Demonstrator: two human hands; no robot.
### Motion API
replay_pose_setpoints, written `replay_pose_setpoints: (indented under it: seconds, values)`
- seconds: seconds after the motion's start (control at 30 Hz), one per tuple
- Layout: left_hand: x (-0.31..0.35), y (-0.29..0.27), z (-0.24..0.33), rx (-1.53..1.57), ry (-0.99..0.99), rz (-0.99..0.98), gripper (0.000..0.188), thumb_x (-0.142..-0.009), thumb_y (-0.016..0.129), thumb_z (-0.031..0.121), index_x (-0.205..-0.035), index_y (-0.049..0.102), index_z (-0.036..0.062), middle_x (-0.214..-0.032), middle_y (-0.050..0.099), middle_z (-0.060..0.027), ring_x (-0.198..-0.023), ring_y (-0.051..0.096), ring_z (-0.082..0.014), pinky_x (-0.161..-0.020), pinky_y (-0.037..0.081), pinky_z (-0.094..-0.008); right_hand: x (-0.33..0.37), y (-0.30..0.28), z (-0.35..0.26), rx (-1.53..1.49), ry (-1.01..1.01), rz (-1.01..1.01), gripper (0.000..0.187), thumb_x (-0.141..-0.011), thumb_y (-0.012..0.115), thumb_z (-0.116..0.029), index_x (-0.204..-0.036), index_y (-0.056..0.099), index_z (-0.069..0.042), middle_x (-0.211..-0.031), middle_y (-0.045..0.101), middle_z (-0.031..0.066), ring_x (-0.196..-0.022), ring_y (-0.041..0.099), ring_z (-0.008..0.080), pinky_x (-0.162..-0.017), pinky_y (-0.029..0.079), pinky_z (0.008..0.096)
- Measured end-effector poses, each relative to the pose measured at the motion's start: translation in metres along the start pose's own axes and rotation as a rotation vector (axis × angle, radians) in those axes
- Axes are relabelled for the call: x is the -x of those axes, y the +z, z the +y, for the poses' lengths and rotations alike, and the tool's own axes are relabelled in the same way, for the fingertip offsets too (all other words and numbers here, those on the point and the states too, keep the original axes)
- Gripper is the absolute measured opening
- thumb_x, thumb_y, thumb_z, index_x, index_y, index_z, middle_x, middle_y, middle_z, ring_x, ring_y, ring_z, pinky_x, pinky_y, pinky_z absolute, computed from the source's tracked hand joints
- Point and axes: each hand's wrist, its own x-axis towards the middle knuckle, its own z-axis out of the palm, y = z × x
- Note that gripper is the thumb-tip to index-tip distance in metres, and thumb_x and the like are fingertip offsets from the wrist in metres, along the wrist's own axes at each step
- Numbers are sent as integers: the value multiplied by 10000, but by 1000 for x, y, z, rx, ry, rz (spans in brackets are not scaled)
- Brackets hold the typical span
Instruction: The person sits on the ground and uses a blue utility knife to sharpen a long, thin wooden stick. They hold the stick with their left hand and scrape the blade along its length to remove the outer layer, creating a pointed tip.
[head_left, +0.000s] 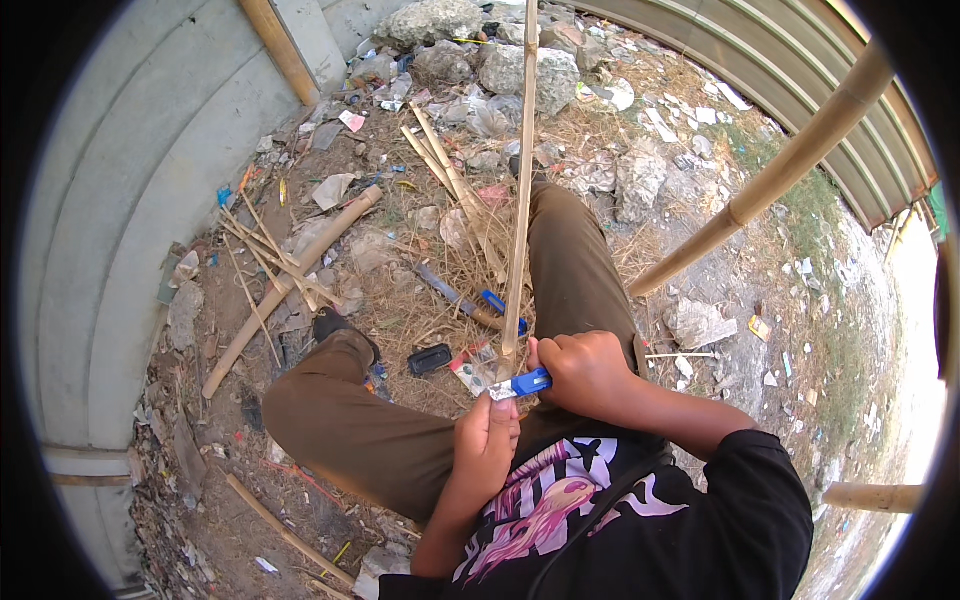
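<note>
Black printed shirt (640,535) sat nearest. Brown trousers (345,425) showed beyond it, knees apart. Long bamboo strip (521,200) ran between the legs from the top edge to the hands. Right hand (588,375) was clenched round a blue knife (530,382), crosswise at the strip's near end. Left hand (485,440) curled just below; could not tell whether it gripped strip or blade.

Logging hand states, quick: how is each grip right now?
Left hand: closed, thumb at the cutter; what it holds can't be told.
Right hand: closed, holding the cutter.
</note>
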Motion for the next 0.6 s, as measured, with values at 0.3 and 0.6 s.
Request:
replay_pose_setpoints:
  seconds: [0.3, 0.6]
  values:
    - [-4, -6, 17, 223, -62, -51, 348, -1095, 406, 370, -883, 447, 98, -662, 342, 62, -536, 299, -18, -462, 246, -195, -21, 13, -3, -163, 140, 46, 389, -927, 630, -133, -560, 518, -67, -474, 512, 69, -392, 504, 261, -414, 376, 375]
    - [0, -4, 16, 237, -75, -87, 367, -1092, 402, 389, -874, 421, 94, -622, 300, 47, -488, 251, -32, -418, 200, -204, -30, -5, 10, -130, 156, 14, 205, -842, 710, -210, -689, 638, -95, -549, 595, 97, -505, 629, 310, -479, 481, 409]
